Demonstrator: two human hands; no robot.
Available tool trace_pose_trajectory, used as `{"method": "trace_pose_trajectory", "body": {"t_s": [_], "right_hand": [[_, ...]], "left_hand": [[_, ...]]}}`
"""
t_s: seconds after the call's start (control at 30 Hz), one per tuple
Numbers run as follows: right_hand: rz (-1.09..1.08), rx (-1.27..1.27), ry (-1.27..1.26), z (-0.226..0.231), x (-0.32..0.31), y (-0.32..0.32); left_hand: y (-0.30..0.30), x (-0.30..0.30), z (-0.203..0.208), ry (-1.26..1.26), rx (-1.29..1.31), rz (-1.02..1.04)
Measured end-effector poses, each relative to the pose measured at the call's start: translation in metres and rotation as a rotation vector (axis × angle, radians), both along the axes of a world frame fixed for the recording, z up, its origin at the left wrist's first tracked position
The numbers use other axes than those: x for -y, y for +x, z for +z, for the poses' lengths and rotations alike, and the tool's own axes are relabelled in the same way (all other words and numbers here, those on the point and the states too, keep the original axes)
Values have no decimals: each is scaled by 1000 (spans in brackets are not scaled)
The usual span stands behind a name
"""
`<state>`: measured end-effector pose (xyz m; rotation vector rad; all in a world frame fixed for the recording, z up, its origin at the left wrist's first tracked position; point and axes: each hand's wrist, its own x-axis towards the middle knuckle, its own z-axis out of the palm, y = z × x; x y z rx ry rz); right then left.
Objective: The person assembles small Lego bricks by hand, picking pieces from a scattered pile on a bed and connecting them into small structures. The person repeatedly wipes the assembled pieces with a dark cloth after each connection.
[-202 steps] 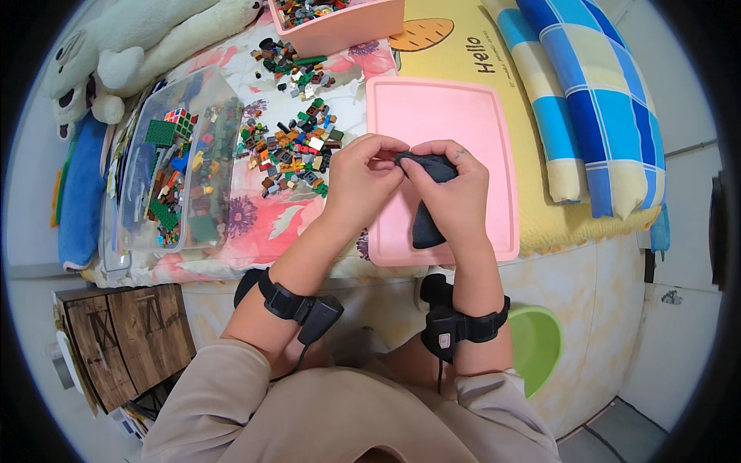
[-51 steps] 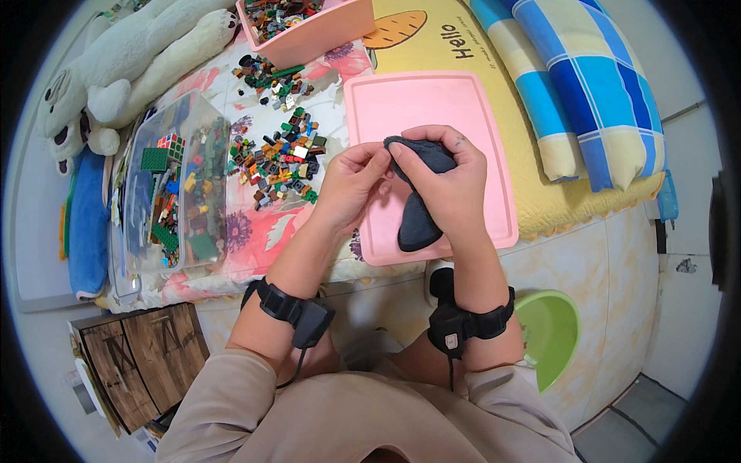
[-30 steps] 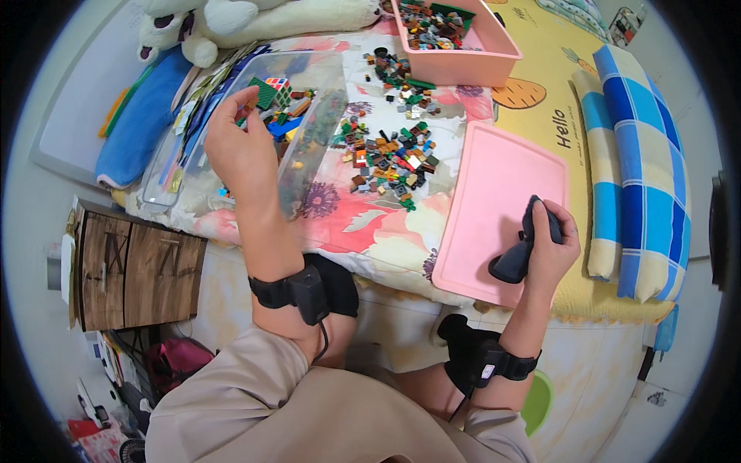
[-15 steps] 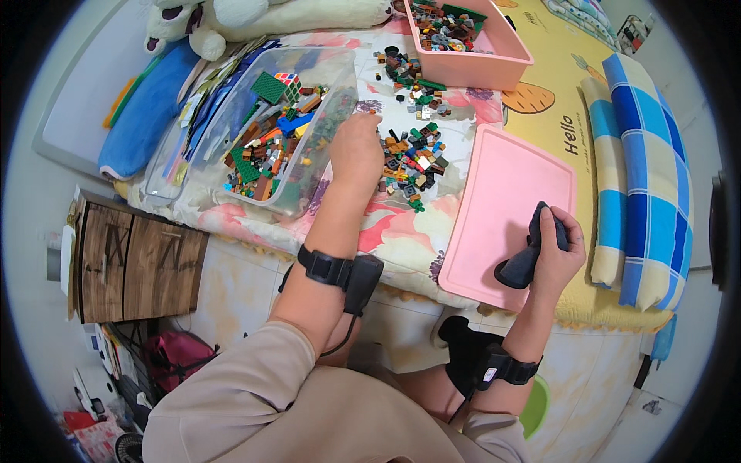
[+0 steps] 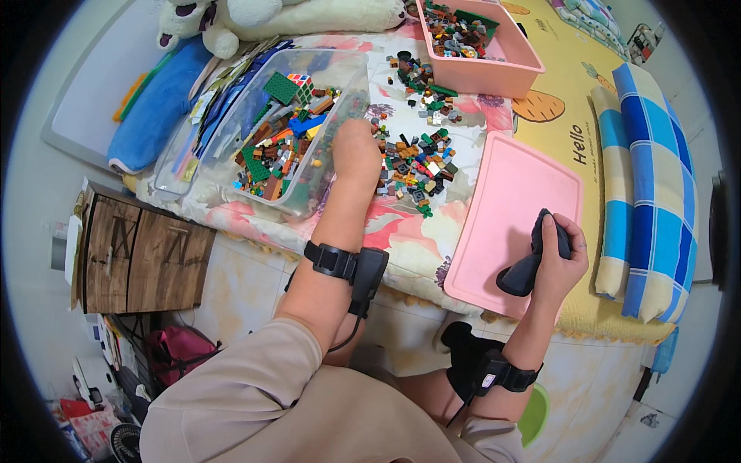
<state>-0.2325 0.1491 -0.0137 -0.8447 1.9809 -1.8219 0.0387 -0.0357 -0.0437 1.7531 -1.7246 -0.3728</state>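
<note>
My left hand [image 5: 356, 154] is curled closed at the right wall of a clear plastic bin [image 5: 290, 204], near a pile of small toy bricks [image 5: 417, 163] on the flowered cover. Its fingertips are mostly hidden behind the hand, so what it pinches does not show. Toy bricks in several colours, green plates and a puzzle cube [image 5: 301, 86] fill the bin. My right hand [image 5: 562, 258] grips a dark grey, soft, sock-like thing [image 5: 522, 274] over a pink plastic lid [image 5: 494, 208]. The thing's lower end hangs down close to the lid.
Beyond the lid stands a pink bin [image 5: 486, 75] holding more bricks, with another brick heap [image 5: 417, 73] beside it. Checked cushions [image 5: 648, 193] lie at the right, a blue cushion [image 5: 154, 112] and white plush toy [image 5: 224, 38] at the left. Below stands a wooden cabinet [image 5: 147, 258].
The whole view has shifted slightly. My left hand stays by the clear bin's right side, its fingers now more hidden. My right hand still holds the dark grey thing over the lid.
</note>
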Motion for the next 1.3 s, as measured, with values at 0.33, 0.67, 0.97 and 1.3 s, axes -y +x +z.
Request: {"method": "trace_pose_trajectory", "body": {"t_s": [0.33, 0.67, 0.97, 1.3], "right_hand": [[43, 76, -17, 9, -1, 7], [80, 255, -16, 14, 4, 11], [208, -15, -2, 3, 5, 17], [106, -54, -10, 8, 4, 19]], "left_hand": [[-84, -66, 38, 642, -1180, -338], [-128, -109, 17, 944, -1455, -590], [-127, -106, 9, 758, -1297, -515], [-122, -97, 15, 814, -1489, -470]]}}
